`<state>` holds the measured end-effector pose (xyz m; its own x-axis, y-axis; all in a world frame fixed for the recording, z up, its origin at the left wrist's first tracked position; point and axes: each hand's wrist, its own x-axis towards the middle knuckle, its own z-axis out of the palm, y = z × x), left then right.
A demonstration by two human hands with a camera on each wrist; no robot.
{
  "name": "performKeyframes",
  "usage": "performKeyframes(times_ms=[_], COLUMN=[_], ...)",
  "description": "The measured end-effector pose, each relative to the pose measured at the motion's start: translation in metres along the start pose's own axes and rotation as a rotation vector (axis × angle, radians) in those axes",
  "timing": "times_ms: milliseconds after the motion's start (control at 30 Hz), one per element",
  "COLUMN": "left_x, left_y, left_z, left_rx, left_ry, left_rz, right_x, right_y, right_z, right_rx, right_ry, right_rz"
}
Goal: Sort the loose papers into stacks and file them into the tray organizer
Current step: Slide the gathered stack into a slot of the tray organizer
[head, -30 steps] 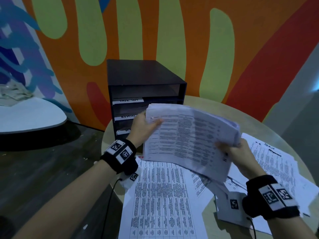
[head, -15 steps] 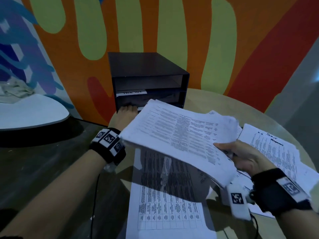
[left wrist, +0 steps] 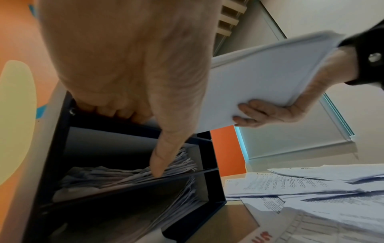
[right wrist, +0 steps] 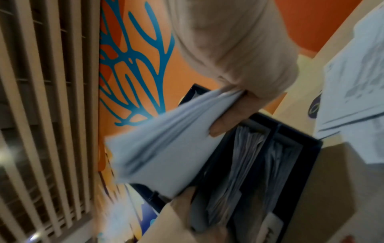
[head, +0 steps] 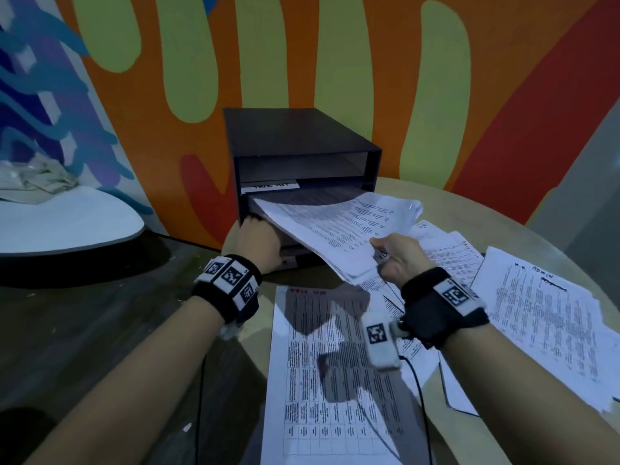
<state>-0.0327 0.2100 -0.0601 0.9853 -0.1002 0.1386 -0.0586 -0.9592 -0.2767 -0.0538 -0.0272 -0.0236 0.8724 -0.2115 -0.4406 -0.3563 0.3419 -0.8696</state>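
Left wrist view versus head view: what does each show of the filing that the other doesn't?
Left wrist only: the lower slots of the tray organizer already hold papers, the left hand has its fingers curled over a shelf edge, and the right hand's fingers support the stack from below. Head only: the slot label and loose papers on the table. Both: the paper stack entering a slot.

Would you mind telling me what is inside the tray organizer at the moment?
The tray organizer has paper piles in its two lower shelves; the top shelf looks empty. A paper stack is entering the second shelf, hiding its depth.
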Motion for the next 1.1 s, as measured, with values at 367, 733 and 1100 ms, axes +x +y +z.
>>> performKeyframes(times_ms=[367, 733, 1100], left_x=[-0.010, -0.015, -0.013], left_y=[-0.002, -0.002, -0.002], left_z=[-0.008, -0.012, -0.008], left_rx=[-0.027, -0.063, -0.067], left_ry=[0.071, 0.126, 0.175], left_rz=[0.081, 0.046, 0.046], right_x=[0.011, 0.035, 0.071], right_y=[-0.001, -0.019, -0.011], right_z=[0.102, 0.131, 0.143], right_rx=[0.054, -0.060, 0.290], right_ry=[-0.128, -0.146, -0.221], right_rz=[-0.163, -0.032, 0.088])
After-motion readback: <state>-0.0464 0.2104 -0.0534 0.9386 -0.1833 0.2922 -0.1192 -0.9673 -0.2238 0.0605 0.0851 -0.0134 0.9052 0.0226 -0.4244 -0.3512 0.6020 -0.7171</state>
